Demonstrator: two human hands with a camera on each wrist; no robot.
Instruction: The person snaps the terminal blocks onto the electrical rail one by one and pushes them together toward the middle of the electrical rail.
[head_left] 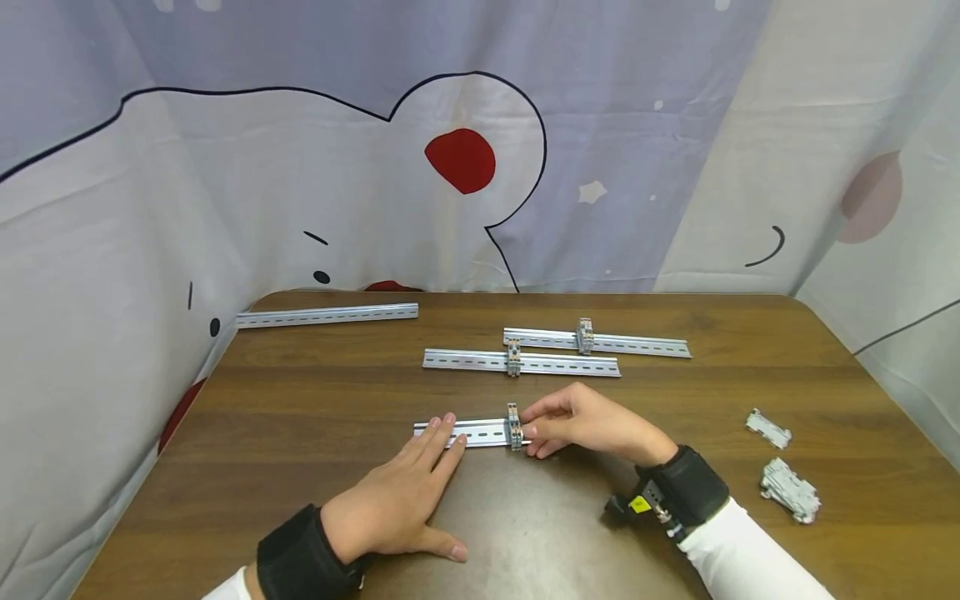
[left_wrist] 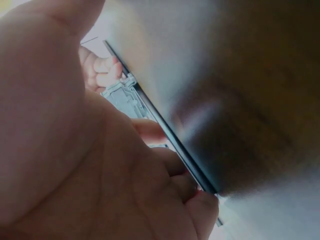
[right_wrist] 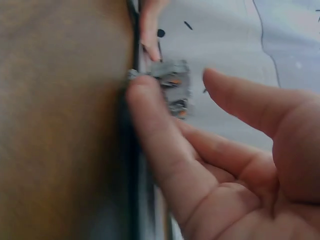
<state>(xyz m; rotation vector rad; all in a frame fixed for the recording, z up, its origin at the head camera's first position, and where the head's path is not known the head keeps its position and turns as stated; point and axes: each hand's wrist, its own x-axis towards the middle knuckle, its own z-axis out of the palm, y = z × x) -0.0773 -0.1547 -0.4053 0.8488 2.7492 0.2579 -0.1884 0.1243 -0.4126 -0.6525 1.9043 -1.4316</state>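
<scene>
At left wrist, left palm (left_wrist: pixel 85 155), overhead, loose blocks (head_left: pixel 790 491)

No text, brand or number can be read in any view. A yellow patch (head_left: pixel 640 504) shows beside the right wrist's strap (head_left: pixel 686 487) — it may be a label, though any marks on it are too small to make out. The block (right_wrist: pixel 175 90) is blurred at the right wrist — orange and dark spots, no legible lettering.

Behind the near rail (head_left: pixel 483 432) lie three rails (head_left: pixel 465 360), two bearing blocks (head_left: pixel 513 358)
</scene>
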